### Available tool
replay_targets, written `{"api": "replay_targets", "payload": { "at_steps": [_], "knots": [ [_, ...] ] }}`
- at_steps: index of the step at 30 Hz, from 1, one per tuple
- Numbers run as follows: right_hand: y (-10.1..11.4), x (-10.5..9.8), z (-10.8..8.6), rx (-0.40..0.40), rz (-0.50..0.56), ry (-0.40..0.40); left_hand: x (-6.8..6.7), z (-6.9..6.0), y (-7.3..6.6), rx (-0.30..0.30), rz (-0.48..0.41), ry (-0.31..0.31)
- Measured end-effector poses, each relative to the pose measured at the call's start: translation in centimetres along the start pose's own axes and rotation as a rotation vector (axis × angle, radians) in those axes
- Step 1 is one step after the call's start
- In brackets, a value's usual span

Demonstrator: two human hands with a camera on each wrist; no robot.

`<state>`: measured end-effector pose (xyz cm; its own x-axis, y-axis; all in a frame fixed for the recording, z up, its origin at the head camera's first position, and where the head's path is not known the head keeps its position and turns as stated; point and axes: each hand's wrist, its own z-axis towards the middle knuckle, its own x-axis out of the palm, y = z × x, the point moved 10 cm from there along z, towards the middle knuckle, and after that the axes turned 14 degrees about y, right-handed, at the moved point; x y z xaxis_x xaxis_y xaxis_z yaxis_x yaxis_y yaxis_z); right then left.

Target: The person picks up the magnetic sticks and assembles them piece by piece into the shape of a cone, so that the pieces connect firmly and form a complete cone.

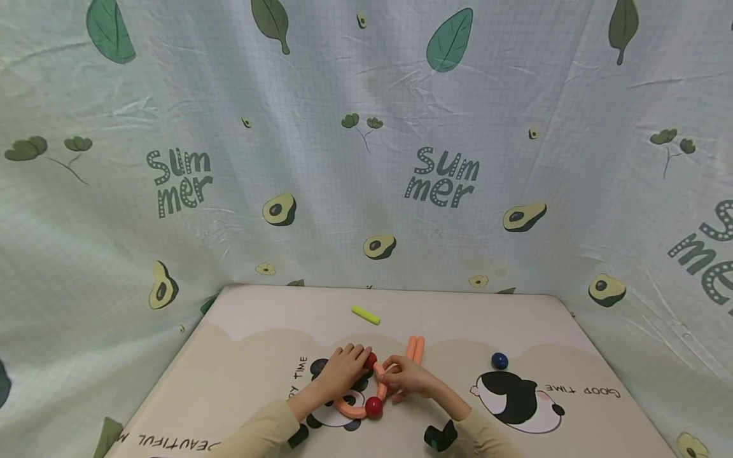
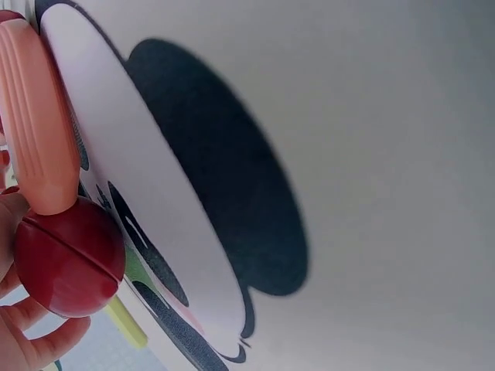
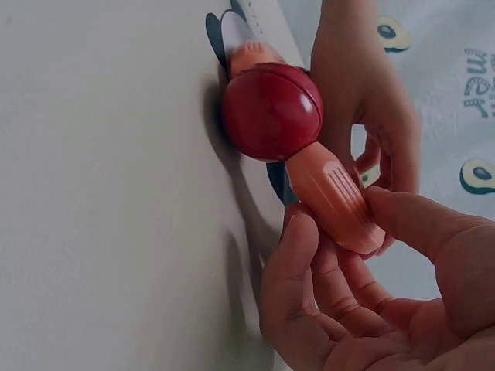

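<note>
My left hand (image 1: 339, 374) holds a red ball (image 1: 370, 360) at the upper end of a piece made of curved orange parts (image 1: 350, 410). A second red ball (image 1: 374, 408) joins the lower parts. My right hand (image 1: 409, 375) pinches an orange part between thumb and fingers, just right of the upper ball. In the right wrist view that orange part (image 3: 336, 201) meets a red ball (image 3: 272, 112), with my other hand (image 3: 363, 85) behind. In the left wrist view a red ball (image 2: 69, 257) touches the end of an orange part (image 2: 39, 124), beside my fingers (image 2: 46, 340).
Two straight orange sticks (image 1: 415, 348) lie beyond my right hand. A yellow-green stick (image 1: 366, 315) lies farther back, and a blue ball (image 1: 500, 361) sits to the right. The table mat (image 1: 258, 318) has printed animals; a patterned curtain (image 1: 321, 159) hangs behind.
</note>
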<state>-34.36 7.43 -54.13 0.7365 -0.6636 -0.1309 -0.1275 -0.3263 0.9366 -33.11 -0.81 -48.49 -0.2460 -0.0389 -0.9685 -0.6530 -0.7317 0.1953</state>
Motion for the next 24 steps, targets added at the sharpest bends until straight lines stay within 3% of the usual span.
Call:
{"api": "replay_targets", "payload": {
  "at_steps": [13, 24],
  "knots": [
    [-0.3, -0.3, -0.1, 0.009, -0.003, -0.003, -0.1, 0.0, -0.1, 0.002, -0.009, 0.012],
    [0.4, -1.3, -1.1, -0.006, -0.118, -0.081, 0.0, 0.3, -0.5, 0.04, -0.05, 0.043]
  ]
}}
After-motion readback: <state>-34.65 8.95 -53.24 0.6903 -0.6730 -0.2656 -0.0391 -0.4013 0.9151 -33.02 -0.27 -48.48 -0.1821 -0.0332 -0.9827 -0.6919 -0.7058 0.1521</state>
